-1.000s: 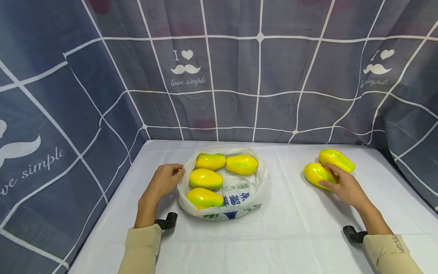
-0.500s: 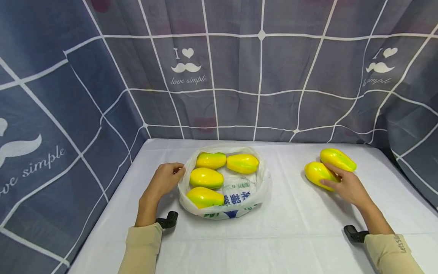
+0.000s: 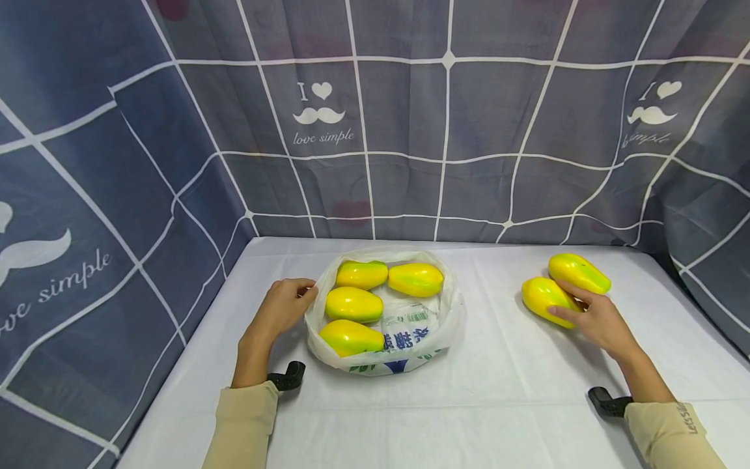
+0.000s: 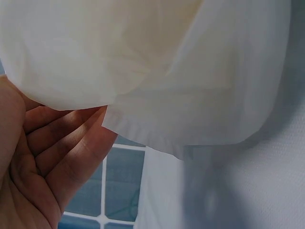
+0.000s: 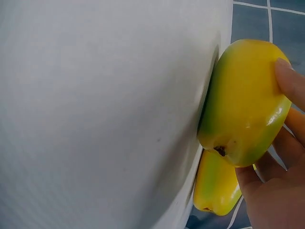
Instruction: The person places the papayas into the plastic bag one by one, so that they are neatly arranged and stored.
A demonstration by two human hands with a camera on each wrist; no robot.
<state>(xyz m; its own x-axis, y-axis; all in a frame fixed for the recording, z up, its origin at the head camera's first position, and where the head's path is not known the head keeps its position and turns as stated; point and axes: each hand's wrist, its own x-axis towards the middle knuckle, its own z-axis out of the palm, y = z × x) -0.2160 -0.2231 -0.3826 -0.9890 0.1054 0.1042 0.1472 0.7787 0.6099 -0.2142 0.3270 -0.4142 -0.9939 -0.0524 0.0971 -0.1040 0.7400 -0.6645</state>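
On the left of the table stands a white plastic bag (image 3: 452, 319) with its mouth spread wide and several yellow-green papayas (image 3: 353, 305) inside. My left hand (image 3: 280, 306) pinches the bag's left rim; in the left wrist view the thin plastic (image 4: 143, 62) covers the thumb tip and part of the fingers. At the right, my right hand (image 3: 600, 320) grips a papaya (image 3: 539, 296) with thumb on one side and fingers on the other. The papaya (image 5: 243, 105) appears to rest on the table. Another papaya (image 3: 577, 272) lies just behind it.
A white cloth covers the table (image 3: 486, 417). Dark grey-blue checked curtain (image 3: 404, 130) hangs behind the table and along both sides. Black wrist-camera mounts (image 3: 287, 376) stick out from the wrists, low over the cloth.
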